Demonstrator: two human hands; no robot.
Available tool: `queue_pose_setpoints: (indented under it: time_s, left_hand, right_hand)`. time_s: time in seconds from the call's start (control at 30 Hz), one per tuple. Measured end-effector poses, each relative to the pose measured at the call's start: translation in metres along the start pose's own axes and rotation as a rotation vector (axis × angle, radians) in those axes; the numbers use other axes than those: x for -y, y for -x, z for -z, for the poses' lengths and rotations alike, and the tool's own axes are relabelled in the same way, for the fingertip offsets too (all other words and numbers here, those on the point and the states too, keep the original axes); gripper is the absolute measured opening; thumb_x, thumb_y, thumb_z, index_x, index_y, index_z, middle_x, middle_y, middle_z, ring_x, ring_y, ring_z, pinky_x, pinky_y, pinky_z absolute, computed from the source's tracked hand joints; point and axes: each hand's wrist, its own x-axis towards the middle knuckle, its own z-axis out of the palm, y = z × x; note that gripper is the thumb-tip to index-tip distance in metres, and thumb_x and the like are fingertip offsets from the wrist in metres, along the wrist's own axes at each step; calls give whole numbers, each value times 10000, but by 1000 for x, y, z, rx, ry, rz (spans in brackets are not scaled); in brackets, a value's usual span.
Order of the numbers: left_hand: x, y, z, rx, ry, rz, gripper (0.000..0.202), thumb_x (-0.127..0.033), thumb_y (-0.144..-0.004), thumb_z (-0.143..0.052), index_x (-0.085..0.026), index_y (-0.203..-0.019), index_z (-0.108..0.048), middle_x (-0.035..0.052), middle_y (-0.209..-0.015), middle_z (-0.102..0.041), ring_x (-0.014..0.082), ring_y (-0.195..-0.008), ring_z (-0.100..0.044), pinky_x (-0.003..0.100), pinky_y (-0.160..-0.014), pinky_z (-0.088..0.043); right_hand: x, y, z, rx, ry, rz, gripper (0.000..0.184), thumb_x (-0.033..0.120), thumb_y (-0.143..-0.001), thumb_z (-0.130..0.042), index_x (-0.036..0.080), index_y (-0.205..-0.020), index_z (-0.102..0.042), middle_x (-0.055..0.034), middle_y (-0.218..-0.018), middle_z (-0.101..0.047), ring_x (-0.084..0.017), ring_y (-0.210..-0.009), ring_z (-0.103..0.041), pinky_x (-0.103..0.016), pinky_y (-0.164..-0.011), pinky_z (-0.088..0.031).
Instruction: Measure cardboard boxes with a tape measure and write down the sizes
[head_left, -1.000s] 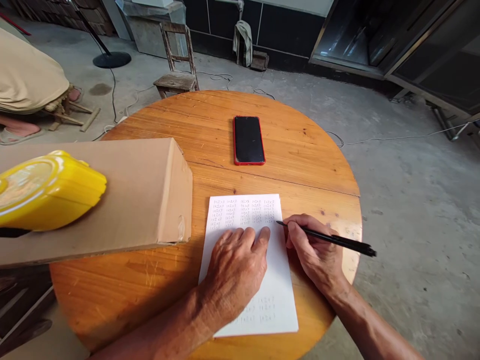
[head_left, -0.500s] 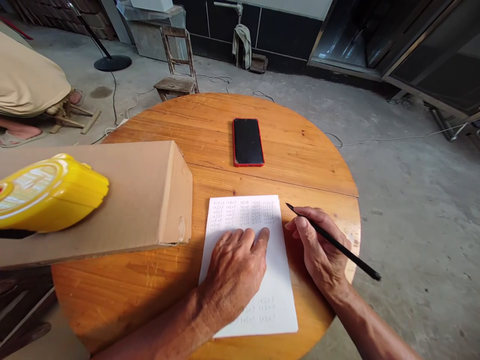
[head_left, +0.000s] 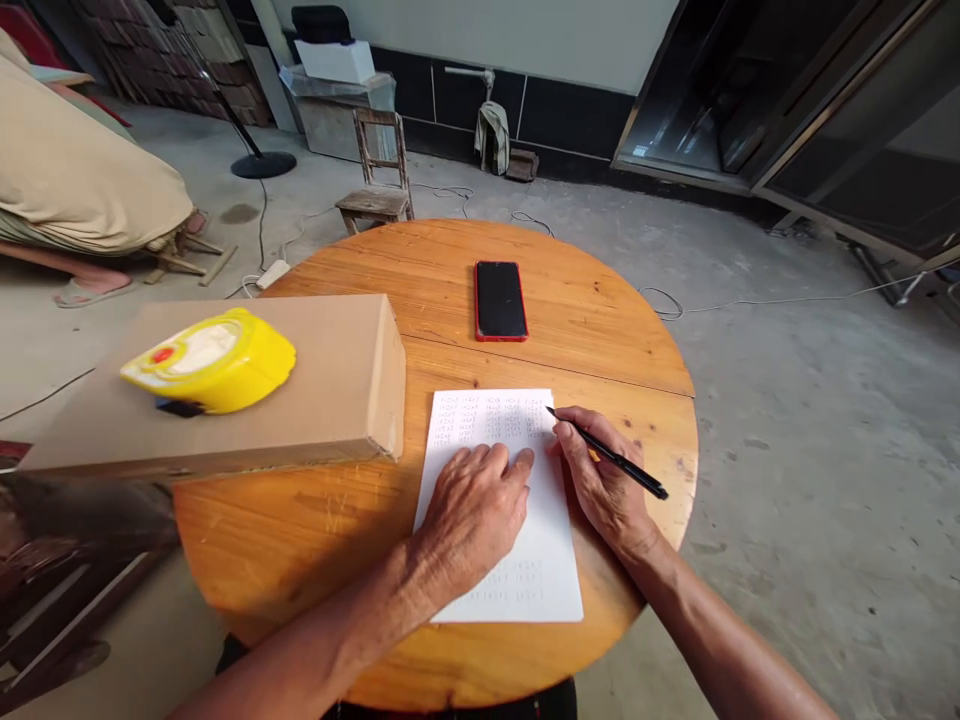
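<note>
A white sheet of paper (head_left: 553, 545) with rows of small handwritten figures lies on the round wooden table (head_left: 600, 310). My left hand (head_left: 476, 515) rests palm down on the sheet, holding nothing, with its fingers spread a little below the upper rows. Between the thumb and fingers of my right hand (head_left: 604, 495) is a black pen (head_left: 619, 460). Its tip points up and left, at the sheet's upper right edge; I cannot tell whether it touches the paper.
Left of the paper, a cardboard box (head_left: 337, 350) carries a yellow tape measure (head_left: 259, 360). A phone (head_left: 501, 300) in a red case lies beyond the sheet. Past the table stand a wooden chair (head_left: 379, 200) and a round stand base (head_left: 264, 164). At far left sits a person (head_left: 90, 200).
My right hand has brought the pen left, from beside the paper to its upper right edge. The left hand stays on the sheet. The view has shifted, showing more of the box and tape measure.
</note>
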Motion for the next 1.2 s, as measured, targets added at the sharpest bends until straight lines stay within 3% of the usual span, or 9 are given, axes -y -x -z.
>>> queue_pose_setpoints:
  time_s: [0.13, 0.2, 0.33, 0.47, 0.7, 0.83, 1.0, 1.1, 1.2]
  left_hand:
    - [-12, 30, 22, 82, 1, -46, 344, -151, -861, -603, -160, -1205, -608, 75, -983, -637, 270, -926, -602, 441, -796, -546]
    - [-16, 54, 26, 52, 11, -59, 383, -160, -844, -625, -162, -1226, -598, 100, -1098, -644, 283, -1019, -595, 454, -857, -542]
    - [-11, 100, 10, -134, -8, -28, 432, -222, -863, -606, -215, -1293, -568, 117, -1433, -507, 317, -1322, -435, 515, -1018, -458]
    - [-3, 122, -10, -208, -25, -23, 381, -234, -919, -527, -238, -1297, -575, 89, -1434, -530, 286, -1351, -423, 524, -1073, -403]
    - [-5, 118, -14, -206, -8, 33, 321, -250, -949, -499, -257, -1253, -600, 78, -1383, -582, 283, -1312, -486, 543, -1058, -424]
    - [-6, 112, -19, -216, -11, 34, 328, -195, -932, -515, -238, -1244, -608, 99, -1376, -581, 303, -1318, -482, 551, -1069, -416]
    - [-13, 103, -25, -235, -19, 27, 350, -121, -904, -528, -224, -1227, -616, 109, -1363, -587, 313, -1314, -486, 563, -1074, -413]
    - [-14, 101, -24, -228, -10, 30, 368, -116, -909, -521, -226, -1251, -596, 103, -1392, -562, 305, -1340, -459, 568, -1091, -398]
    - [-13, 101, -24, -225, 8, 38, 379, -127, -914, -517, -232, -1273, -581, 96, -1403, -552, 301, -1342, -457, 574, -1091, -400]
  right_hand:
    - [5, 0, 1, -28, -4, 6, 202, 343, -977, -514, 207, -1042, -648, -27, -853, -690, -158, -709, -643, -304, -691, -511]
    - [7, 1, 2, -64, -5, 34, 209, 345, -980, -501, 208, -1038, -648, -31, -855, -678, -168, -729, -633, -321, -714, -511]
    - [5, 1, 2, -115, -36, 38, 219, 355, -982, -487, 211, -1058, -634, -37, -886, -664, -172, -730, -620, -332, -707, -518]
    - [-2, 2, 0, -136, -79, -4, 249, 381, -964, -507, 200, -1080, -633, -45, -893, -666, -167, -708, -624, -317, -660, -526]
    - [13, 9, 24, -215, -232, -189, 315, 460, -912, -588, 199, -1076, -654, -31, -843, -692, -160, -667, -638, -315, -641, -532]
    - [27, 39, 37, -217, -188, -229, 292, 465, -890, -621, 216, -1035, -675, -29, -854, -707, -162, -677, -652, -320, -666, -536]
    - [28, 83, 26, -248, -120, -327, 312, 485, -895, -601, 213, -1031, -670, -51, -860, -730, -212, -758, -694, -378, -741, -565]
    - [24, 94, 18, -258, 2, -256, 271, 459, -916, -571, 224, -1016, -661, -60, -909, -727, -245, -848, -697, -430, -812, -557]
    - [22, 94, 13, -127, 144, -56, 205, 366, -954, -516, 228, -1035, -644, -74, -993, -709, -243, -910, -690, -415, -822, -560]
